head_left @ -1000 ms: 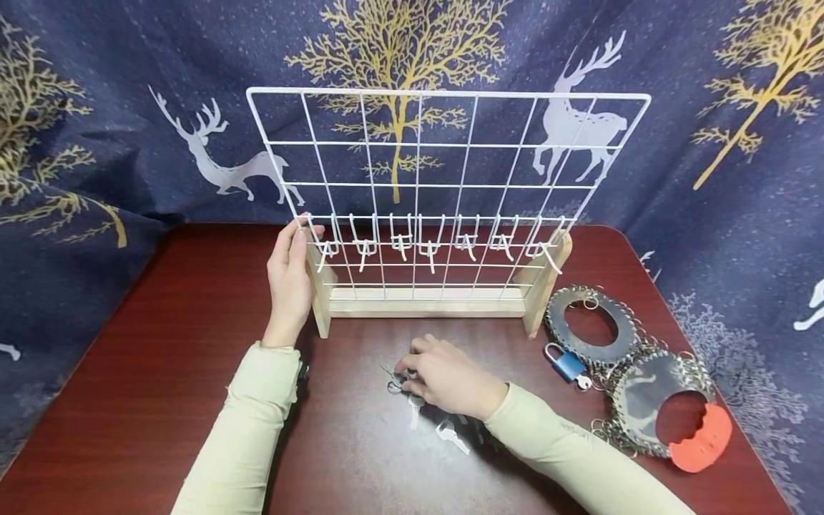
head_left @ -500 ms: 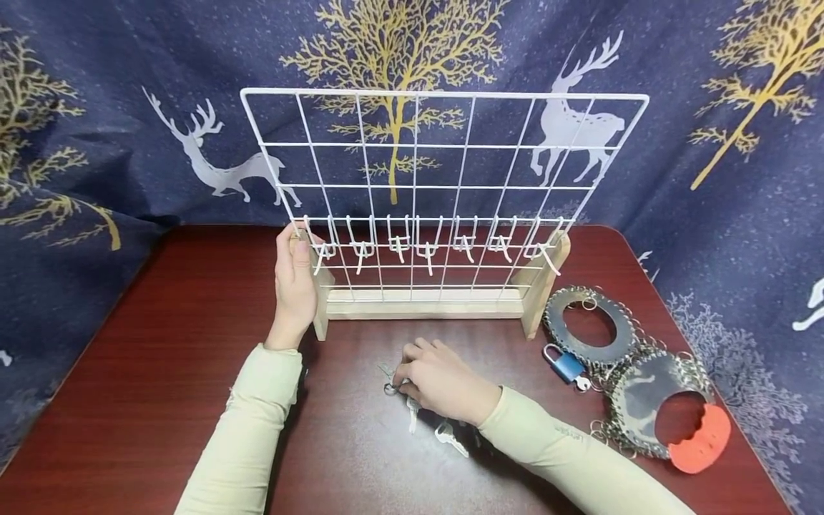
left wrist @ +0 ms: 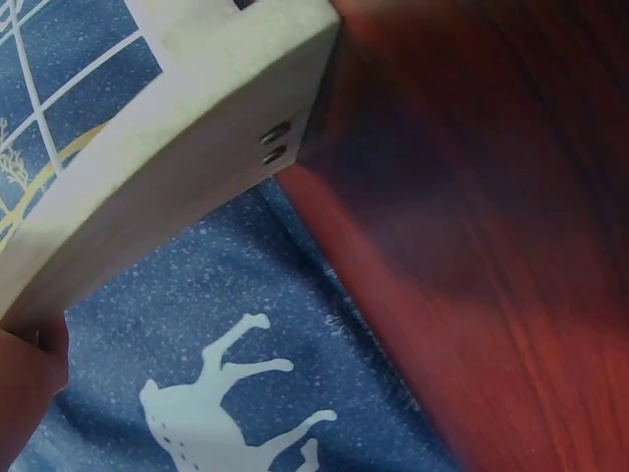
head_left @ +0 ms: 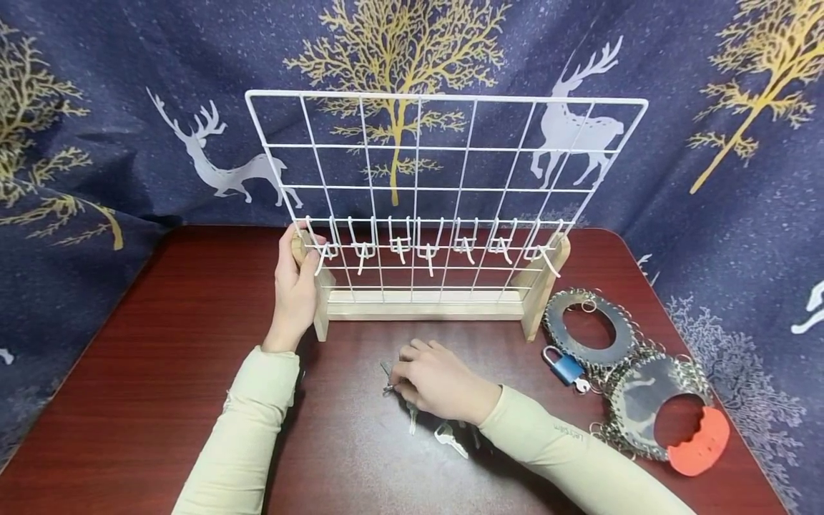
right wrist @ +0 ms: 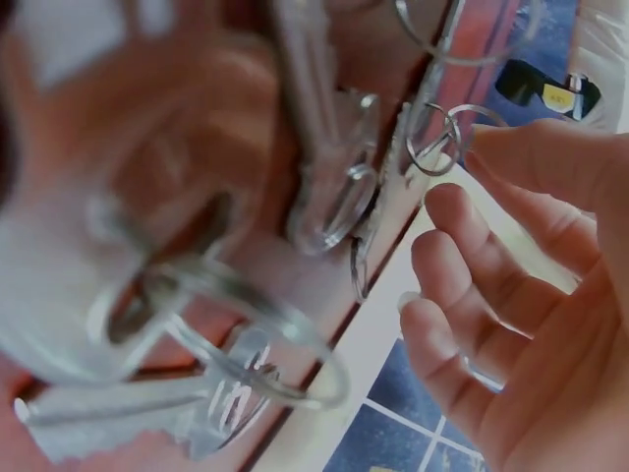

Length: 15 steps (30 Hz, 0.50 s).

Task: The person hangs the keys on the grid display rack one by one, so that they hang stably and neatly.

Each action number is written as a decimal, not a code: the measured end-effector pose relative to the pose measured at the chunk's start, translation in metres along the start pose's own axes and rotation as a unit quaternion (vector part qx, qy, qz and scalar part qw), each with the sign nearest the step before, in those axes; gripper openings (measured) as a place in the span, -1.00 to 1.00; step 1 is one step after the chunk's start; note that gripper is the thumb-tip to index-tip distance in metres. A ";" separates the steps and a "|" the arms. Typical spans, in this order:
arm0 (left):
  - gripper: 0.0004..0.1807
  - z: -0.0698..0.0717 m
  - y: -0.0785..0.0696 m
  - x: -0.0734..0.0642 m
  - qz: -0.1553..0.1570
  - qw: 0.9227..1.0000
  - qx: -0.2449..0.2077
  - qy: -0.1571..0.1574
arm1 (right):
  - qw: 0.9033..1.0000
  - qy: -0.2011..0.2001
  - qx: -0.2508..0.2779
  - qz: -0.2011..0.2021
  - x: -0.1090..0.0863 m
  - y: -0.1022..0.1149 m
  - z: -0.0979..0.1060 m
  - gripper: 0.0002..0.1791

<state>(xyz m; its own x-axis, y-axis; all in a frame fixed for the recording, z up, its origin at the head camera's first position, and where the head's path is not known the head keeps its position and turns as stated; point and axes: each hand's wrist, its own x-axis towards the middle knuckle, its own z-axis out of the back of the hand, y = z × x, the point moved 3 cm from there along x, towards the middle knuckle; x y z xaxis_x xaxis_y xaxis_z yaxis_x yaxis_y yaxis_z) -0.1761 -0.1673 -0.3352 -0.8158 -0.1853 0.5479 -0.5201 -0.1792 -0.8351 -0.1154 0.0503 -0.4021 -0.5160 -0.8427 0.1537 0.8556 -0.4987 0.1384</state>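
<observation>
The left hand grips the upper part of the stand's left wooden panel, thumb on the near side and fingers curled around the edge. The right hand is low over the table, near side of the stand; its thumb and forefinger pinch a small key ring, the other fingers loosely bent. Part of one key shows just below the right hand, and another key lies nearer, a little to the right. More keys and rings loom close in the right wrist view, several blurred. The stand's white wire grid rises at the far middle, with seven white hooks in a row across its lower half; a wooden crossbar joins the panels at the bottom. To the right, near the stand's right panel, a blue padlock with a key in it lies beside two chain-edged metal discs, the nearer one touching a red piece. A dark blue cloth printed with deer and trees hangs behind.
</observation>
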 end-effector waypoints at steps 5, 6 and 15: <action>-0.50 0.000 0.000 0.000 0.022 1.000 0.003 -0.008 | 0.999 -0.002 0.041 -0.013 0.001 -0.001 0.005 -0.95; -0.50 0.000 0.001 0.000 0.028 1.000 0.007 -0.011 | 0.999 -0.003 0.047 -0.016 0.001 -0.001 0.005 -0.95; -0.64 -0.002 0.007 -0.002 0.079 0.996 0.047 -0.019 | 0.990 -0.054 0.123 -0.040 0.007 0.001 0.021 -0.92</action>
<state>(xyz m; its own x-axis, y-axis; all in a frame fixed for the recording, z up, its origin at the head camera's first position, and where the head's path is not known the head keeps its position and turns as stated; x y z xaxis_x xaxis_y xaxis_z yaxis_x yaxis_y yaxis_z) -0.1789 -0.1661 -0.3424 -0.8742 -0.2541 0.4138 -0.3594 -0.2344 -0.9033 -0.1190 0.0477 -0.3807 -0.5945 -0.7690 0.2351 0.7829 -0.4870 0.3872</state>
